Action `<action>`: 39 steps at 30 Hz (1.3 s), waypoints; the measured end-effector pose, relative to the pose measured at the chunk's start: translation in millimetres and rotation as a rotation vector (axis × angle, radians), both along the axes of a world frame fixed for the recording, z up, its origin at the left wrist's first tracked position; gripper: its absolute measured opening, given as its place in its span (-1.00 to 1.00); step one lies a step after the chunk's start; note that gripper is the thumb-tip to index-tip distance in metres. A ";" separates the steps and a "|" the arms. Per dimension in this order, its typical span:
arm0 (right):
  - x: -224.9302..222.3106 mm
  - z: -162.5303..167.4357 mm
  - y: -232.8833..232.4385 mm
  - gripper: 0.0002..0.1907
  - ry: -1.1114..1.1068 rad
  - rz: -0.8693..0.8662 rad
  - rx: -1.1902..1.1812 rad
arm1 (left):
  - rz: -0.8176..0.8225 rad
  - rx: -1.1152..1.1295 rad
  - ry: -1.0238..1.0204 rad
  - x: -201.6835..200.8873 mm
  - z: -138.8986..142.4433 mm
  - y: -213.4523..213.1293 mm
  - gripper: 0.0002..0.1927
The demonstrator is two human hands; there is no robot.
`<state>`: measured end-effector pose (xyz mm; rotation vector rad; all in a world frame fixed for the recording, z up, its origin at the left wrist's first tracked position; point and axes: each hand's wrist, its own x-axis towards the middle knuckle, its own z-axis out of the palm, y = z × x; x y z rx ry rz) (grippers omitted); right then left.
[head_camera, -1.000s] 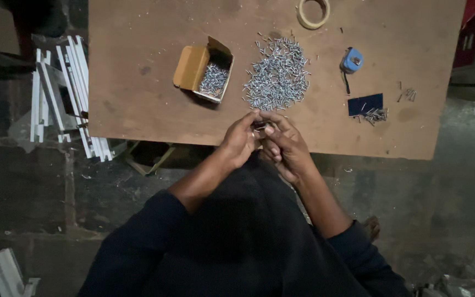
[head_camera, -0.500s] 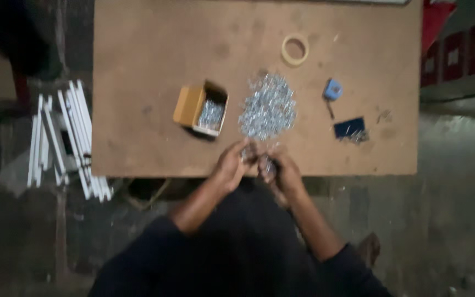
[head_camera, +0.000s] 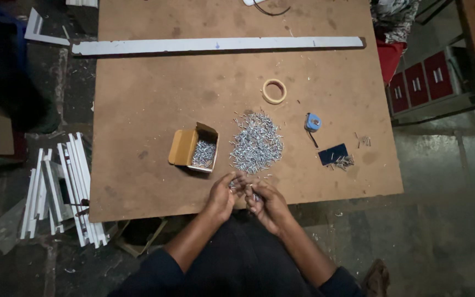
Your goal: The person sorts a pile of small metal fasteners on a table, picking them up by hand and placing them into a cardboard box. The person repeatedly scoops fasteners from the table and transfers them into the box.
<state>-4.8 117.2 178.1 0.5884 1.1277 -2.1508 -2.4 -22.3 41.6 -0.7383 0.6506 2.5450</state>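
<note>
Your left hand point(head_camera: 222, 197) and right hand point(head_camera: 265, 204) meet at the near edge of the brown board table point(head_camera: 149, 110), fingers curled, pinching small silver metal screws point(head_camera: 242, 187). Too tiny to tell which way they point. The loose silver screw pile point(head_camera: 257, 144) lies just beyond.

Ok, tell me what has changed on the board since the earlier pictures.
Mostly the view: it now takes in more of the board, including a long white strip at its far end. The left hand and right hand stay together at the near edge, fingering small screws. The screw pile, open cardboard box, tape roll and blue tape measure have not moved.
</note>
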 end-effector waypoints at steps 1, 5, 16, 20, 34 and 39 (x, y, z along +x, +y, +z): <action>1.1 0.0 0.4 -0.75 -0.004 0.000 -0.017 | -0.009 -0.009 -0.003 1.2 2.8 -0.9 -0.67; 3.9 -0.6 -3.9 -0.72 0.136 0.128 -0.056 | -0.040 0.012 0.062 5.3 22.6 -4.1 -0.64; 6.0 2.7 -17.4 -0.83 0.119 0.196 0.151 | -0.031 0.043 0.088 11.4 14.0 -2.1 -0.63; -1.6 -2.1 -13.2 -0.79 0.101 -0.013 0.201 | 0.052 0.043 0.020 7.5 6.9 -1.9 -0.66; 1.7 -28.2 8.6 -0.80 -0.059 -0.070 0.022 | 0.073 0.026 0.011 8.4 1.1 9.0 -0.70; 4.1 -28.3 29.3 -0.78 0.023 -0.039 -0.061 | 0.093 -0.049 -0.051 -3.2 -14.1 9.3 -0.70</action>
